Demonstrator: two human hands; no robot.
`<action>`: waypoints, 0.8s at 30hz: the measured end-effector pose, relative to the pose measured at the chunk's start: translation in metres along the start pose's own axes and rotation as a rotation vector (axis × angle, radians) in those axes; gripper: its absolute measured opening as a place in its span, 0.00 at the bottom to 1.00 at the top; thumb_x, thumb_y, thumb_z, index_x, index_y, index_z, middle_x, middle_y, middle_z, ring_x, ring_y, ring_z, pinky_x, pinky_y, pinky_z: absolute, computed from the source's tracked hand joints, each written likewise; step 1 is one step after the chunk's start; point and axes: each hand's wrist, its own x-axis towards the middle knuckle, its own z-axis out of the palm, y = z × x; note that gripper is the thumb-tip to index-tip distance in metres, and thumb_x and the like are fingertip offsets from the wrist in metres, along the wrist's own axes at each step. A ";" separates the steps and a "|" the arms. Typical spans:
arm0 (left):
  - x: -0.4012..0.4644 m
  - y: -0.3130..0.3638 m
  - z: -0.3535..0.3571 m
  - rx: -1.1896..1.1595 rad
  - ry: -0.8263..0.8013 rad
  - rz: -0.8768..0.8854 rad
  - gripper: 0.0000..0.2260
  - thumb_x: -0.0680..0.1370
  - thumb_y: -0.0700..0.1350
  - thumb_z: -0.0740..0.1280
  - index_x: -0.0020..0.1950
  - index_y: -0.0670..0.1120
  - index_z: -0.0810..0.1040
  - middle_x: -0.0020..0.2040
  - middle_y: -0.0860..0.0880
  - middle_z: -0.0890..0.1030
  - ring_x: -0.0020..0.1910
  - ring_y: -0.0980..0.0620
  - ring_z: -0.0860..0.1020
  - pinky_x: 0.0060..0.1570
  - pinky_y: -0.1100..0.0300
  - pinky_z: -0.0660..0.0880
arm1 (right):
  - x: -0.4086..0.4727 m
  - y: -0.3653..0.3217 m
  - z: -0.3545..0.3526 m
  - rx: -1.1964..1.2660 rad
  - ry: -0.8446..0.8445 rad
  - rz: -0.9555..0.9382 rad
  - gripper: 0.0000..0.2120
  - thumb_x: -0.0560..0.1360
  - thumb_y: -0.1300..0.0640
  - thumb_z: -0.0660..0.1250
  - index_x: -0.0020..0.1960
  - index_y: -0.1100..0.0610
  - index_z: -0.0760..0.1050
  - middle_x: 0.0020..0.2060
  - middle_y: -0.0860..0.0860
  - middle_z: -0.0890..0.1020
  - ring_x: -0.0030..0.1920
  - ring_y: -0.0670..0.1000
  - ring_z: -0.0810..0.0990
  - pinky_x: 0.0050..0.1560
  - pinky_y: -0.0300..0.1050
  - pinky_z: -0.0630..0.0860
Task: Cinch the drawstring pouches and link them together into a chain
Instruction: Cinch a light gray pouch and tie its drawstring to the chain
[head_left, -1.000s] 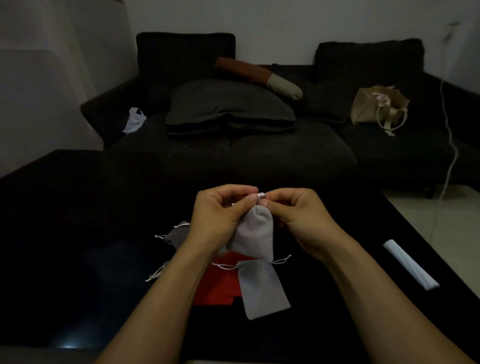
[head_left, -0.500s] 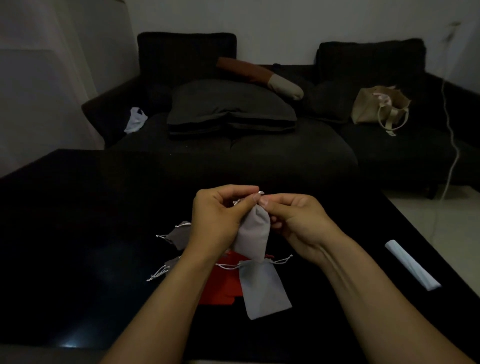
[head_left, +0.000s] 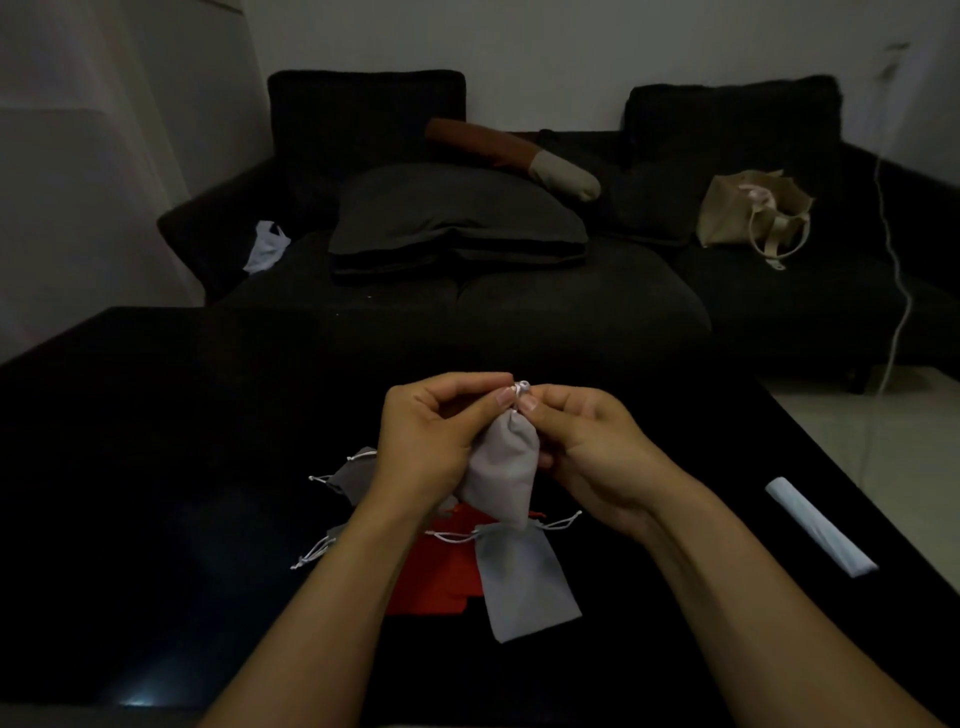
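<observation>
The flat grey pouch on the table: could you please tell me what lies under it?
A red pouch shows from under the left edge of the flat grey pouch on the black table. How far the red extends beneath is covered.

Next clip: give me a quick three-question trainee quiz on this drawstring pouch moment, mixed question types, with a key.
1. True or false: both hands pinch the top of the same grey pouch.
2. Which colour is the flat pouch partly under the grey one on the table? A) blue B) red C) green
3. Fill in: the white rolled item lies on the table to the person's ____.

Key:
1. True: left hand and right hand meet at the neck of the held grey pouch.
2. B: red pouch, beside the lying grey pouch.
3. Right: white roll, table.
</observation>
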 end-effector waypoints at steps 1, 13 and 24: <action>0.000 0.001 0.000 -0.013 -0.003 -0.010 0.07 0.74 0.34 0.71 0.50 0.42 0.84 0.42 0.49 0.87 0.45 0.54 0.85 0.43 0.66 0.79 | 0.000 0.000 0.000 0.007 -0.010 0.005 0.13 0.82 0.60 0.59 0.54 0.67 0.79 0.37 0.55 0.81 0.32 0.43 0.77 0.33 0.35 0.72; -0.003 0.002 -0.003 0.051 -0.017 -0.016 0.08 0.73 0.35 0.72 0.49 0.44 0.84 0.42 0.51 0.86 0.45 0.56 0.85 0.43 0.67 0.79 | -0.003 -0.001 0.001 -0.097 0.057 -0.043 0.13 0.79 0.57 0.66 0.53 0.67 0.81 0.46 0.63 0.84 0.44 0.56 0.83 0.43 0.44 0.79; 0.000 0.005 -0.009 -0.005 -0.050 -0.048 0.08 0.74 0.33 0.70 0.49 0.43 0.83 0.45 0.46 0.86 0.45 0.50 0.85 0.45 0.62 0.81 | 0.000 -0.001 -0.003 0.076 -0.006 0.091 0.10 0.80 0.59 0.64 0.48 0.62 0.84 0.36 0.53 0.81 0.34 0.45 0.74 0.34 0.37 0.71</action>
